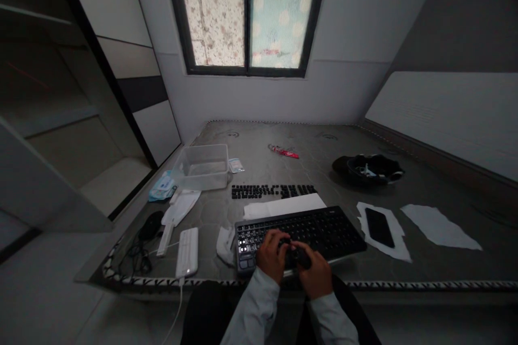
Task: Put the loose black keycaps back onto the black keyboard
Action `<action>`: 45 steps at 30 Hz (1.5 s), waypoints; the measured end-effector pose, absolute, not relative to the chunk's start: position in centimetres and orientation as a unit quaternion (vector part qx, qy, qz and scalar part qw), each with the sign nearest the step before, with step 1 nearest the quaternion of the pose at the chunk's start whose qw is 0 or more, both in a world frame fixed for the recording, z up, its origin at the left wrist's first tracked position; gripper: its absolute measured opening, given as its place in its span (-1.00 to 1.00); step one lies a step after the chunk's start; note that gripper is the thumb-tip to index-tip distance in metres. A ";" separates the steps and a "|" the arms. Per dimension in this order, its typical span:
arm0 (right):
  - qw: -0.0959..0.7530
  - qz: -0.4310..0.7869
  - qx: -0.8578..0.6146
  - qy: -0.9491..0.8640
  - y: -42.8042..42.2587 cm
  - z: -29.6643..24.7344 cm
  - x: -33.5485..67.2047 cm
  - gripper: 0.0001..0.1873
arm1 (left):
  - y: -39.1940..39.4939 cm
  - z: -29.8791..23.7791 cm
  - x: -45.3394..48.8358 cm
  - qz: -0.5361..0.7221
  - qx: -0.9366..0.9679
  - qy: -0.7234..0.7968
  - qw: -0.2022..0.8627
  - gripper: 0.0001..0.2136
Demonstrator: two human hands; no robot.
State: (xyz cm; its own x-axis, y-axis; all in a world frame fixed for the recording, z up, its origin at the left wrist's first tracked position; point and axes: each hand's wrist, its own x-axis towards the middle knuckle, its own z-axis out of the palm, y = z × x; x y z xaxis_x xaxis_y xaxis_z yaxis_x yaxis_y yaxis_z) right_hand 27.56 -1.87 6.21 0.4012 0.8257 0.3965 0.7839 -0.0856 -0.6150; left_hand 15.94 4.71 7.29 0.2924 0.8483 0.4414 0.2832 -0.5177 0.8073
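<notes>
A black keyboard [340,232] lies tilted at the mattress's front edge, close to my lap. Its left part shows bare, shiny switch spots where keycaps are off. My left hand [271,256] rests over the keyboard's lower middle, fingers curled together; what they pinch, if anything, is hidden. Beside it, my right hand [316,276] is closed around a small dark rounded object [302,257], its fingertips meeting those of the left. Behind the keyboard are a white paper sheet [283,207] and rows of loose black keycaps [259,191].
At left stand a clear plastic box [202,170], a white power bank [187,253] with a cable, and a dark mouse [150,225]. To the right are a phone [379,226] on paper, another paper piece [441,225] and a black cap [368,168]. A red-handled item [285,152] lies farther back.
</notes>
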 end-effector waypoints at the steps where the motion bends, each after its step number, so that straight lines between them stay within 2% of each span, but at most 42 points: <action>1: 0.394 0.020 -0.737 -0.549 -2.0 6.2 27.5 -0.67 | 4.7 7.3 15.9 0.451 0.744 0.386 0.307 -0.77; 5: 0.383 0.003 -0.737 -0.557 -2.4 6.4 27.7 -0.69 | 4.6 7.1 15.9 0.431 0.752 0.399 0.299 -0.76; 10: 0.366 0.023 -0.757 -0.541 -2.7 6.4 29.3 -0.70 | 4.7 7.2 16.2 0.447 0.748 0.408 0.272 -0.85; 20: 0.379 0.022 -0.813 -0.441 -2.8 5.9 32.3 -0.69 | 5.6 7.8 16.4 0.413 0.758 0.448 0.234 -0.89; 33: 0.480 0.088 -0.801 -0.347 -2.8 5.7 35.8 -0.62 | 6.6 8.8 16.8 0.406 0.744 0.487 0.209 -0.79; 39: 0.482 0.100 -0.799 -0.345 -2.5 5.7 35.7 -0.66 | 6.2 11.1 17.2 0.413 0.751 0.482 0.182 -0.77; 45: 0.487 0.119 -0.799 -0.333 -2.3 6.0 35.9 -0.62 | 6.9 14.1 17.0 0.382 0.741 0.524 0.174 -0.71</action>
